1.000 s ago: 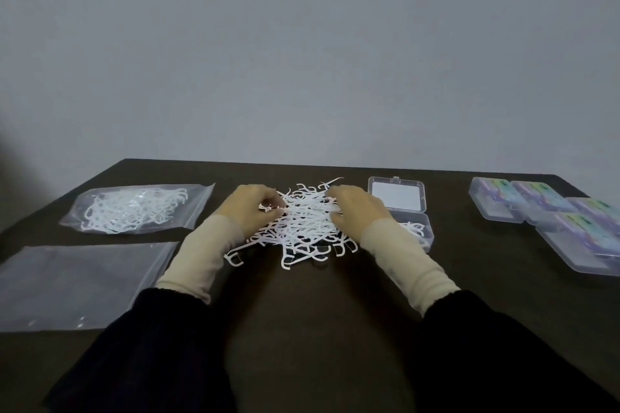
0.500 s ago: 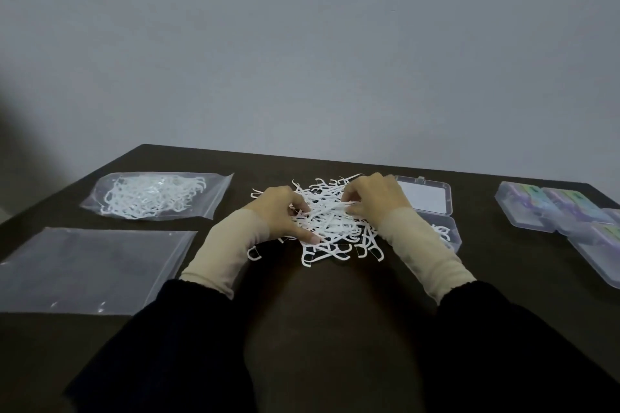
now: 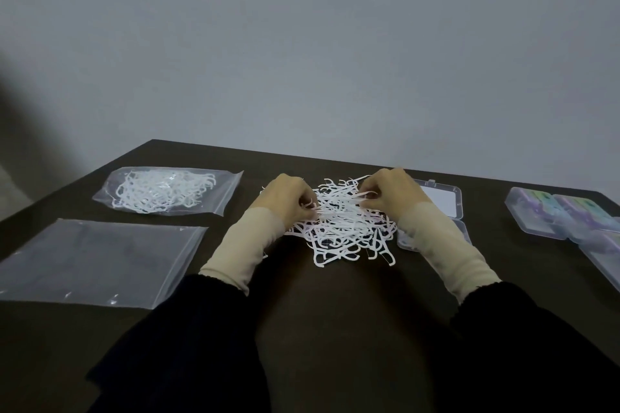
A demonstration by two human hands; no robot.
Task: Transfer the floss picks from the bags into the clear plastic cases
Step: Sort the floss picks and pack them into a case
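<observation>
Both hands have closed in on the floss picks (image 3: 342, 221), piled mid-surface: the left hand (image 3: 285, 203) and right hand (image 3: 391, 193) each pinch a few. Tangled picks could drag others off the surface's near edge. The open case (image 3: 446, 203) sits half hidden behind the right wrist; fingertips are hard to see.

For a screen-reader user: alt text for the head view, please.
Two hands, left hand and right hand, pinch picks in a loose pile of white plastic floss picks on a dark table, beside an open clear plastic case.
</observation>
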